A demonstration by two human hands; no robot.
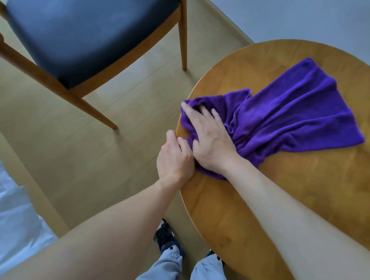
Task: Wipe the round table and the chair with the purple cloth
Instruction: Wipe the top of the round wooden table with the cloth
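Note:
The purple cloth (pixel 285 115) lies bunched and spread across the left part of the round wooden table (pixel 306 201). My right hand (pixel 210 139) presses flat on the cloth's near end at the table's left edge, fingers spread. Beside it, my left hand (pixel 175 158) grips the table's rim, fingers curled over the edge and touching the cloth. The chair (pixel 86 30), with a dark blue seat and wooden legs, stands on the floor to the upper left, apart from the table.
Light wooden floor (pixel 105 152) lies between chair and table. White bedding (pixel 5 226) fills the lower left corner. My feet and grey trousers (pixel 172 266) are at the bottom by the table's edge. A pale wall (pixel 317 18) runs behind the table.

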